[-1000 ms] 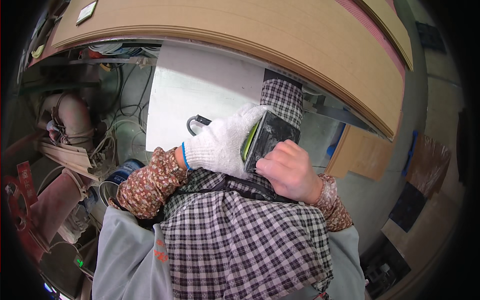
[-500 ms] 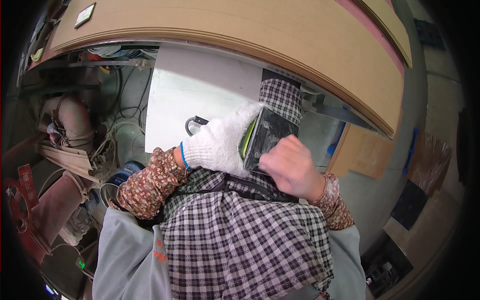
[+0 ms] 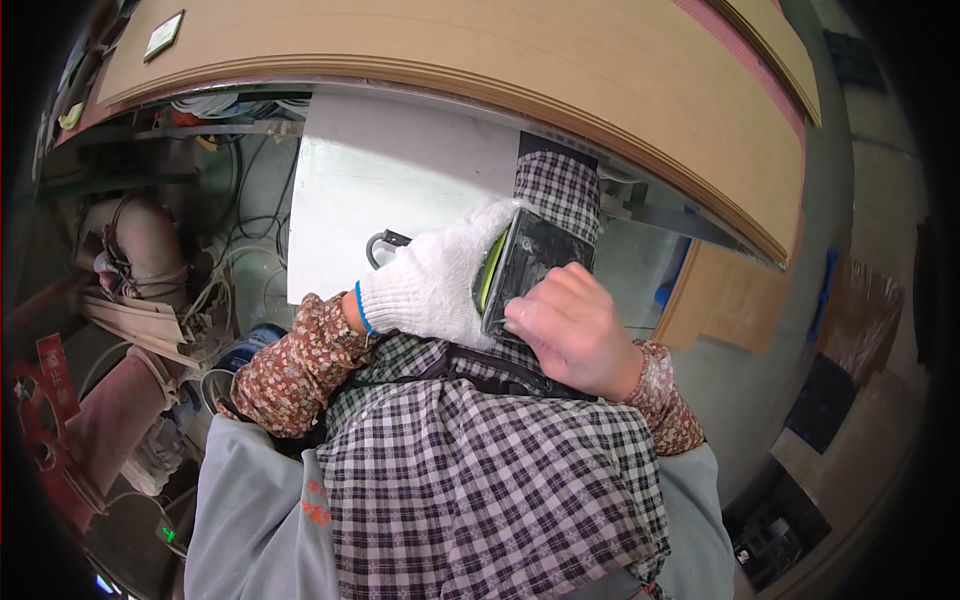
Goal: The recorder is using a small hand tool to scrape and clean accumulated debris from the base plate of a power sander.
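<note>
In a white knit glove with a blue cuff edge, my left hand (image 3: 430, 272) grips what looks like a hand-held electric sander (image 3: 538, 256). Its flat black rectangular pad is turned up toward me, with pale dust smeared on it. A strip of lime-green body shows between glove and pad. A dark cord end (image 3: 395, 238) shows by the glove. My bare right hand (image 3: 578, 332) is closed, its curled fingers against the pad's near right part. Anything between those fingers is hidden. The tool is held above my lap, over the checked apron (image 3: 480, 470).
A stack of brown boards (image 3: 450, 45) spans the far side, its edge just beyond my hands. Under it stands a white panel (image 3: 350, 180). Dusty pipework (image 3: 150, 240), cables and a blue bucket (image 3: 250, 345) are at left. Another board (image 3: 715, 300) lies at right.
My right hand has shifted slightly left and toward me across the pad, and is less blurred. My left hand keeps its grip on the sander.
</note>
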`<control>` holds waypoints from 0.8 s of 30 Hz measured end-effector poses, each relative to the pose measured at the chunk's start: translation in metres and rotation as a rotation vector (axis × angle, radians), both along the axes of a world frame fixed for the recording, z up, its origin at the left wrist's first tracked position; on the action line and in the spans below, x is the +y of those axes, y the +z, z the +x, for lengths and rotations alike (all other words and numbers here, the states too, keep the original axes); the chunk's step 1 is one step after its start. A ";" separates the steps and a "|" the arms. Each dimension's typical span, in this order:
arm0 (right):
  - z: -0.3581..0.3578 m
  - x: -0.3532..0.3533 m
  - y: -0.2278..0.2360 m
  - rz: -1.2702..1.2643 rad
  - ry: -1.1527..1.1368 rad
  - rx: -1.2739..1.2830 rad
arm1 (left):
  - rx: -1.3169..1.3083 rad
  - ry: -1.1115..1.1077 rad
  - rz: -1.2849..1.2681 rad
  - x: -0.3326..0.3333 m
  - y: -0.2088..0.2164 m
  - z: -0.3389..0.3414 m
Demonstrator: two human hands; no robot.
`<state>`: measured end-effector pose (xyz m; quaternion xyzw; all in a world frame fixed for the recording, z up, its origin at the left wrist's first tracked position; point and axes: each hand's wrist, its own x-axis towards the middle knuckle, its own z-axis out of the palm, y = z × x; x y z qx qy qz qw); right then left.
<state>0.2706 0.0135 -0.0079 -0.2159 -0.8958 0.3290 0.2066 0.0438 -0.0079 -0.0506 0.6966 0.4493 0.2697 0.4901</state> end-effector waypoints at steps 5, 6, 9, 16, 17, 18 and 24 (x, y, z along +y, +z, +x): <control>0.010 0.001 -0.001 -0.005 0.077 -0.027 | -0.001 -0.004 0.015 -0.001 -0.001 0.000; 0.012 0.001 -0.001 -0.001 0.059 -0.023 | -0.008 -0.010 -0.060 0.000 0.001 0.000; 0.003 0.004 0.000 -0.001 0.027 -0.003 | -0.008 0.009 -0.018 -0.001 -0.001 -0.001; 0.020 -0.003 0.000 0.016 0.015 -0.052 | 0.008 0.003 0.029 -0.004 -0.003 -0.001; 0.018 -0.002 0.000 0.016 0.014 -0.053 | 0.018 0.015 0.041 -0.005 -0.006 0.000; 0.012 0.000 0.000 0.002 -0.003 -0.017 | 0.028 0.024 0.054 -0.005 -0.006 0.000; 0.014 -0.003 -0.004 0.000 0.013 -0.011 | 0.021 0.000 0.057 -0.008 -0.007 0.000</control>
